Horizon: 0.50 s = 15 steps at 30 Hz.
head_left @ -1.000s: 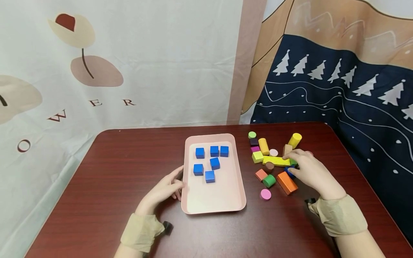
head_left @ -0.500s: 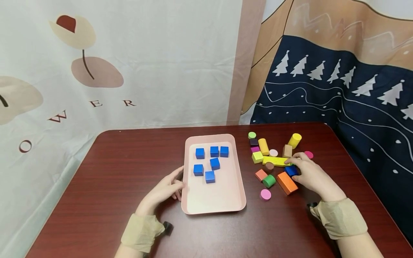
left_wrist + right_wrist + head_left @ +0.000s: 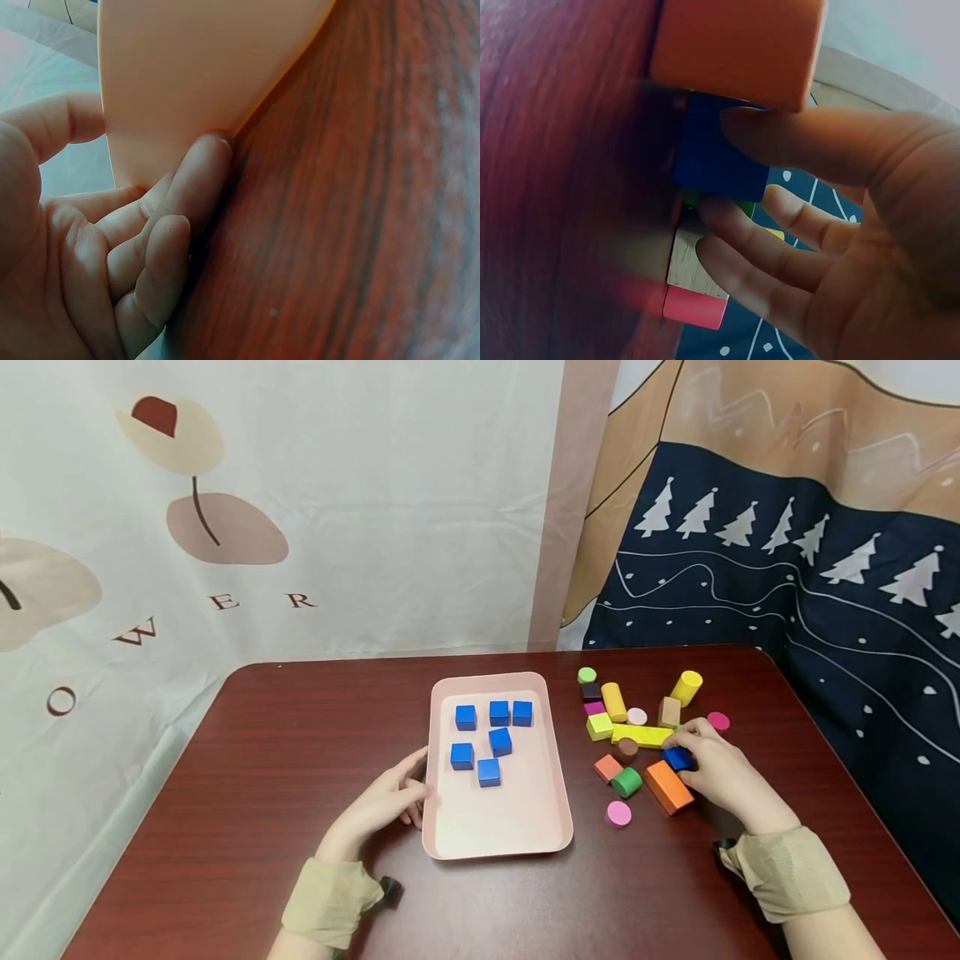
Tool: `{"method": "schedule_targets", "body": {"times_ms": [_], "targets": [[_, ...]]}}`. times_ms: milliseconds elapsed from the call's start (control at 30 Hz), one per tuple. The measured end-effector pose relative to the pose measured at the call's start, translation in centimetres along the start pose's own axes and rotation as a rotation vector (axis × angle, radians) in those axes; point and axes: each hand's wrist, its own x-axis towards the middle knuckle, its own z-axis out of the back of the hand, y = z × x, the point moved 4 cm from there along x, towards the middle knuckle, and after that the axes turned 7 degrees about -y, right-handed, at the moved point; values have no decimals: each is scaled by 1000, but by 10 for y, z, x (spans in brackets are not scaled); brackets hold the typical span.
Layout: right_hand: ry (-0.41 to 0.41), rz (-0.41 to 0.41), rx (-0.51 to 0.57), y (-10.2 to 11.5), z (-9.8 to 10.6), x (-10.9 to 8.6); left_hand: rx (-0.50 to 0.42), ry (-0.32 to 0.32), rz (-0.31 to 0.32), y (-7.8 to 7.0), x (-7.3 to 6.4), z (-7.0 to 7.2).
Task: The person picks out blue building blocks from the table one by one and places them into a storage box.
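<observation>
A pink tray (image 3: 495,827) stands mid-table with several blue cubes (image 3: 489,772) inside. At its left side my left hand (image 3: 382,797) holds the rim; in the left wrist view, curled fingers (image 3: 199,176) lie against the outer wall and the thumb reaches over the edge. My right hand (image 3: 723,772) is among the loose blocks and pinches a blue block (image 3: 678,758) between thumb and fingers. In the right wrist view the thumb lies across that blue block (image 3: 716,154), and an orange block (image 3: 735,49) stands close beside it. The far side of the blue block is hidden.
Several coloured blocks lie right of the tray: a yellow bar (image 3: 641,735), a green cylinder (image 3: 626,782), a pink disc (image 3: 618,814), a wooden block (image 3: 669,712) and a yellow cylinder (image 3: 686,687). Patterned curtains (image 3: 412,510) hang behind the brown table (image 3: 300,727).
My right hand has drawn slightly down and back, uncovering the wooden block, a bright pink disc and more of the blue block. The left hand and tray stay put.
</observation>
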Motion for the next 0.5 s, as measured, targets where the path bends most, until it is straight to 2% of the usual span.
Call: {"method": "schedule_targets", "body": {"times_ms": [500], "targets": [[3,-25,-10,4,5,1,17,-9,8,0,0,0]]}}
